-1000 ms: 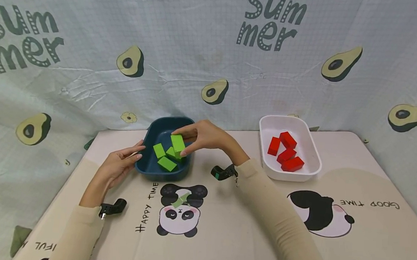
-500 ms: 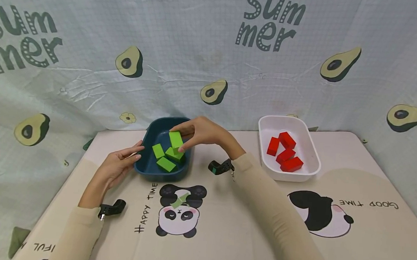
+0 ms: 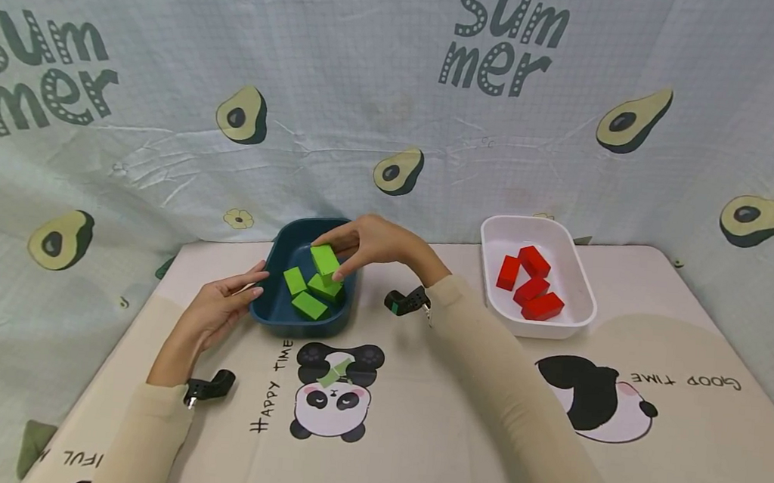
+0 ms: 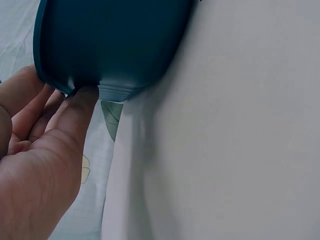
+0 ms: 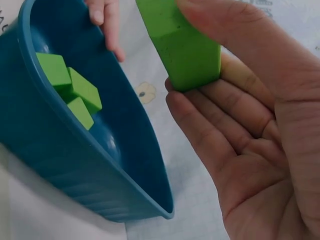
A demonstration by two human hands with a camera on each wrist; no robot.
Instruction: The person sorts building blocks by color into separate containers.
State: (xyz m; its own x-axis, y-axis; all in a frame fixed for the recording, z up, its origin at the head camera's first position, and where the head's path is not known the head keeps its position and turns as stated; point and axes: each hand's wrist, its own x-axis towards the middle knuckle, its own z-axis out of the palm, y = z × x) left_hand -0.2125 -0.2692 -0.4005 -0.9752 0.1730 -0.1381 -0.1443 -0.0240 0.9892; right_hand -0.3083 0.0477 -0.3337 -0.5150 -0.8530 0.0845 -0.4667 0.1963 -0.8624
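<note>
A dark blue plastic bin [image 3: 279, 313] stands at the table's back, left of middle. My left hand [image 3: 221, 308] pinches its left side at the rim; the left wrist view shows thumb [image 4: 80, 112] and fingers around that edge. Above the bin, my right hand [image 3: 380, 245] holds a bright green block [image 3: 324, 258] between thumb and fingers. The right wrist view shows this green block [image 5: 192, 55] upright against the fingertips, higher than the bin rim [image 5: 100, 145]. Three other green blocks [image 3: 309, 306] lie together in the bin.
To the right at the back stands a white bin [image 3: 584, 287] with several red blocks [image 3: 532, 287] in it. A pale cloth printed with pandas [image 3: 332, 404] covers the table. Directly behind hangs a curtain [image 3: 342, 117] with avocado prints.
My right hand, with the green block, has moved slightly left and back over the blue bin. My left hand stays at the bin's left rim.
</note>
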